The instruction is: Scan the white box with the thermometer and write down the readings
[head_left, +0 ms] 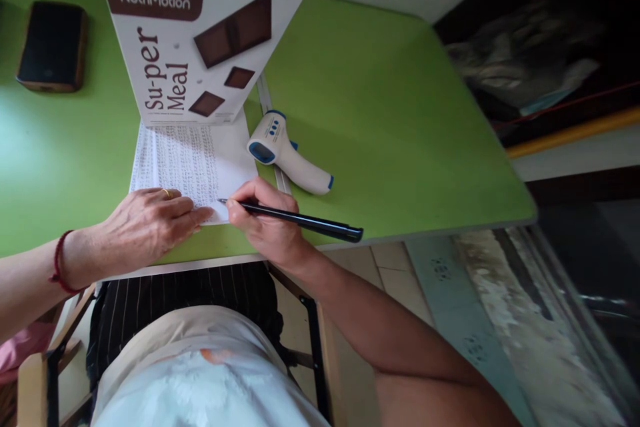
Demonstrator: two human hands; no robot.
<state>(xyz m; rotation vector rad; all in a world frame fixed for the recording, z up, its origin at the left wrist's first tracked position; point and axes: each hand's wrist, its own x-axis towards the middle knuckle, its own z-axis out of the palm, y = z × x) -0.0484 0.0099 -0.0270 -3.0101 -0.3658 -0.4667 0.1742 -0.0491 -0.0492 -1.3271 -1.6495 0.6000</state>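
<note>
A black pen (pixel 310 221) is gripped in my right hand (pixel 267 220), its tip touching or just over a sheet of paper (pixel 235 153). Columns of small handwriting cover much of the sheet. My left hand (pixel 155 220) lies flat across the paper's lower left part, fingers stretched toward the pen tip; a ring and a red wrist cord show on that arm. Behind the writing, a white box (pixel 165 73) marked "NutriMotion Su-per Meal" stands upright and hides the sheet's far end. Right of the paper lies a white and blue infrared thermometer (pixel 293 153).
The green table (pixel 380 113) has its front edge close to my body and its right corner near a doorway. A dark phone-like device (pixel 53 47) rests at the far left. Beneath me is a wooden-framed chair (pixel 35 387). A wall meets the table's back.
</note>
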